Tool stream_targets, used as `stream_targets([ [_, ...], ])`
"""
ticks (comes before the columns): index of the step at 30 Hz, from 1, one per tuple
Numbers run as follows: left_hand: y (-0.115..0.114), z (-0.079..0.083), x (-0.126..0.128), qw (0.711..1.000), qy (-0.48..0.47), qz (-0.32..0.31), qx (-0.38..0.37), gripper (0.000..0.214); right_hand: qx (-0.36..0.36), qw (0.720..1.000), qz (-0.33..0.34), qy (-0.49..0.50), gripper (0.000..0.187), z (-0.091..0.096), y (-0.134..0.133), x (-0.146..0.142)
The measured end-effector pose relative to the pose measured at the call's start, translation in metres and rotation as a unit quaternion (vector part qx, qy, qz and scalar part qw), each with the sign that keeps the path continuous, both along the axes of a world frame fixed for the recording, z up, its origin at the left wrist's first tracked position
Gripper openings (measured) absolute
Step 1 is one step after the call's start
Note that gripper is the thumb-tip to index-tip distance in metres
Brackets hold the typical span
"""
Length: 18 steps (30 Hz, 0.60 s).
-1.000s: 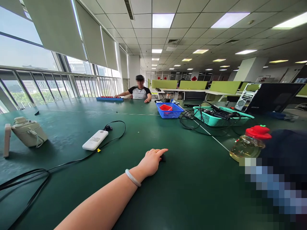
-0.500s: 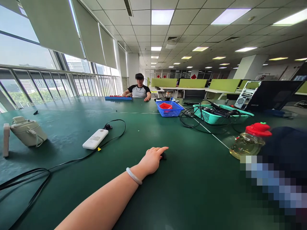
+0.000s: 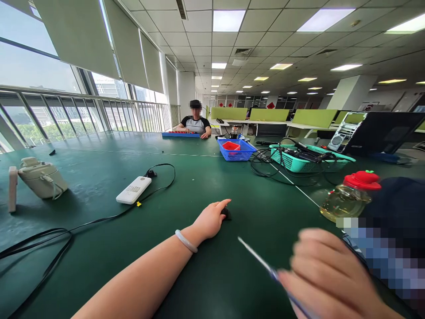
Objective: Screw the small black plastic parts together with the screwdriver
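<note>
My left hand (image 3: 208, 220), with a pale bracelet on its wrist, rests on the green table top (image 3: 186, 283). Its fingers curl round a small dark object (image 3: 227, 214), mostly hidden by the hand, so its kind is unclear; one finger points out above it. At the lower right, my right hand (image 3: 327, 274) is closed on a screwdriver (image 3: 255, 254) and blurred by motion. The thin metal shaft points up and left toward the dark object, with its tip apart from it. Part of the blue handle shows below the fingers.
A white power strip (image 3: 134, 190) with a black cord lies left. Beyond are a blue basket (image 3: 236, 154) and a teal basket (image 3: 300, 165) of cables. A red-lidded bottle (image 3: 347, 201) stands right, a beige bottle (image 3: 43, 179) left. Another person (image 3: 195, 122) sits opposite.
My right hand has come into view from the lower right with the screwdriver. My left hand stays at the dark object. The person opposite has shifted the blue tray to the right.
</note>
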<state>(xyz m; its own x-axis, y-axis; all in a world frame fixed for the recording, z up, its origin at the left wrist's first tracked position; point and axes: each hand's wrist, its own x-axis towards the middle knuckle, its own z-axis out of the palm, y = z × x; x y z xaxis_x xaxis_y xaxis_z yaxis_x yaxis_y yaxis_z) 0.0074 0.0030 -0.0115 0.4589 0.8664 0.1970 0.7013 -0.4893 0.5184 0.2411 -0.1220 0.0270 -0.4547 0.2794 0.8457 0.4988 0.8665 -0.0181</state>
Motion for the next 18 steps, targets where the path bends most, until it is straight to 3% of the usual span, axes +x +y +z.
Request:
stream_targets([
  [3, 0.002, -0.001, -0.002, 1.000, -0.013, 0.013, 0.006, 0.059, 0.074, 0.993, 0.045, -0.086, 0.030, 0.010, 0.047, -0.019],
  [5, 0.002, -0.001, -0.003, 1.000, -0.011, 0.021, 0.010, 0.058, 0.098, 0.990, 0.048, -0.091, 0.027, 0.008, 0.063, -0.029],
  [8, 0.003, -0.001, -0.003, 0.999, 0.003, 0.039, 0.023, 0.053, 0.082, 0.989, 0.052, -0.116, 0.015, -0.006, 0.070, -0.035],
  [12, 0.003, 0.002, -0.002, 0.998, 0.017, 0.060, 0.031, 0.041, 0.091, 0.982, 0.029, -0.162, 0.021, -0.025, 0.073, -0.039],
  [18, 0.002, 0.004, -0.004, 0.997, 0.023, 0.057, 0.035, 0.033, 0.101, 0.978, 0.012, -0.179, 0.020, -0.030, 0.076, -0.046],
])
